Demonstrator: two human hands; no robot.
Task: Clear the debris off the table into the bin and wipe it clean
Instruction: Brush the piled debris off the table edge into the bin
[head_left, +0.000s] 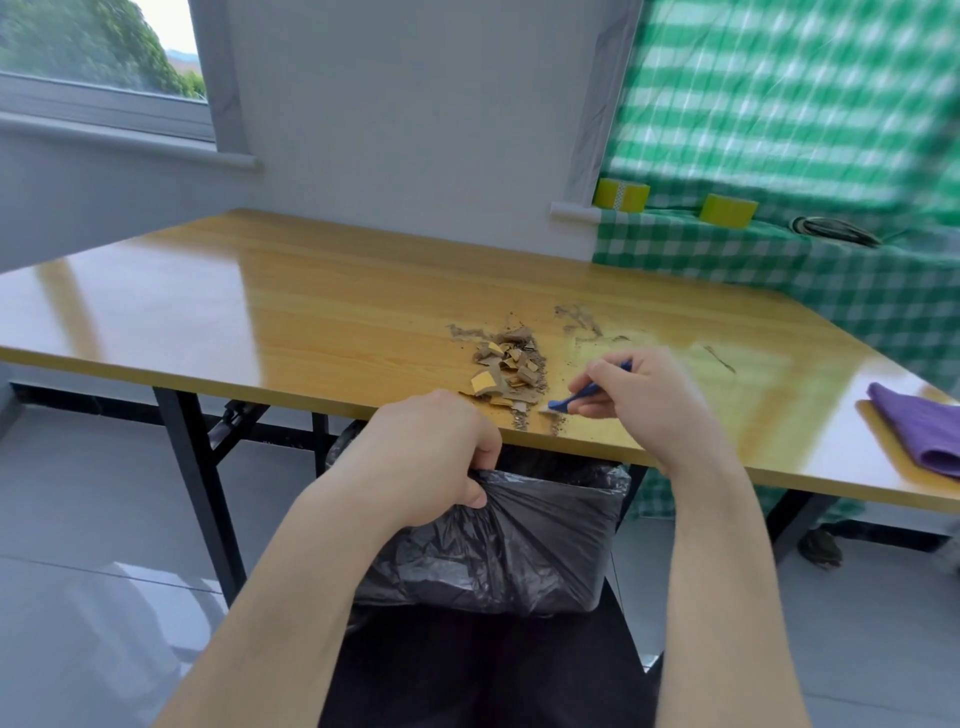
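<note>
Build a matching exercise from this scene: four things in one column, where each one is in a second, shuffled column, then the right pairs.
Column A
1. debris pile
2. purple cloth
3. black bin bag
4. blue tool

Column B
a. held in the right hand
b. gripped at its rim by the left hand, below the table edge
c. lying at the table's right end
d. heaped near the table's front edge

Pairs: 1-d, 2-c, 3-b, 4-a
</note>
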